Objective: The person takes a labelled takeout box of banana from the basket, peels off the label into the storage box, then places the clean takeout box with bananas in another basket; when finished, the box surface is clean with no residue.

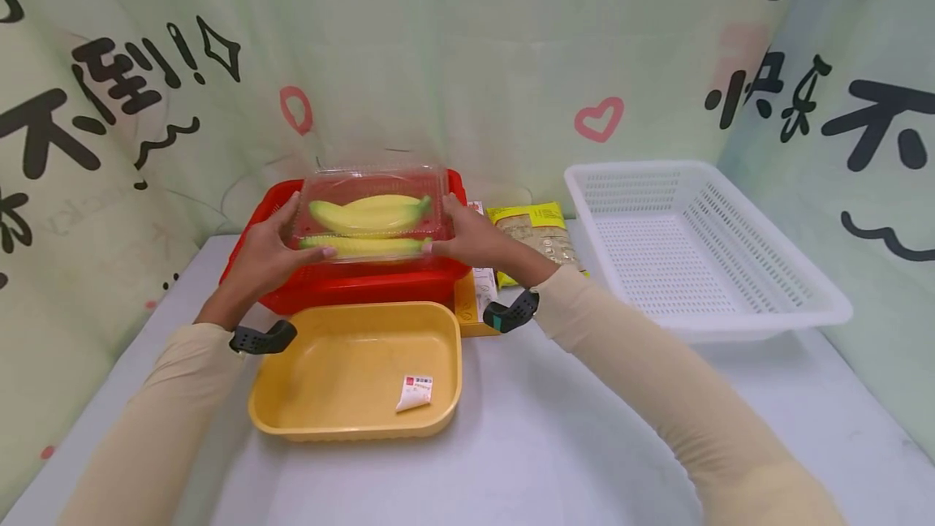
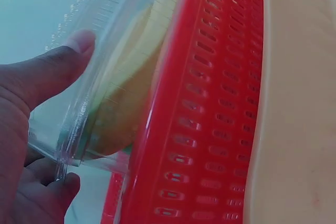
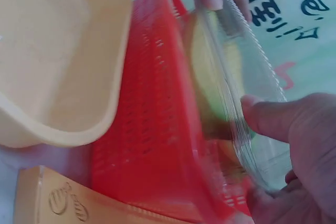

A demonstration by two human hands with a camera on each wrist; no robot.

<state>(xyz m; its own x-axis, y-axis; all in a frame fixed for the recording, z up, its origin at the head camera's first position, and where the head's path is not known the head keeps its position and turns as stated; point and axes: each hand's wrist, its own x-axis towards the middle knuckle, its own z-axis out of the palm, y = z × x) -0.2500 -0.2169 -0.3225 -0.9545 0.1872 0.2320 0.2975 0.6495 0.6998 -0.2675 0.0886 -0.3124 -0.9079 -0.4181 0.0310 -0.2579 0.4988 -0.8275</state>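
Note:
Between both hands is a clear plastic clamshell box [image 1: 372,177] with yellow-green bananas [image 1: 365,215] inside. It sits at the top of a red slotted basket [image 1: 351,286]; whether it rests on the rim cannot be told. My left hand [image 1: 266,254] grips the box's left end, thumb on the near side, as the left wrist view shows with the thumb [image 2: 81,40] against the plastic. At the right end my right hand [image 1: 478,240] pinches the box edge, thumb on top and fingers beneath in the right wrist view. The basket's inside is mostly hidden.
A yellow tray [image 1: 329,420] with a small white-and-pink packet [image 1: 415,393] stands in front of the basket. Right of it are an orange-and-white carton [image 1: 467,311] and a yellow bag [image 1: 536,235]. A white slotted basket [image 1: 730,323] stands at the right; curtains enclose the table.

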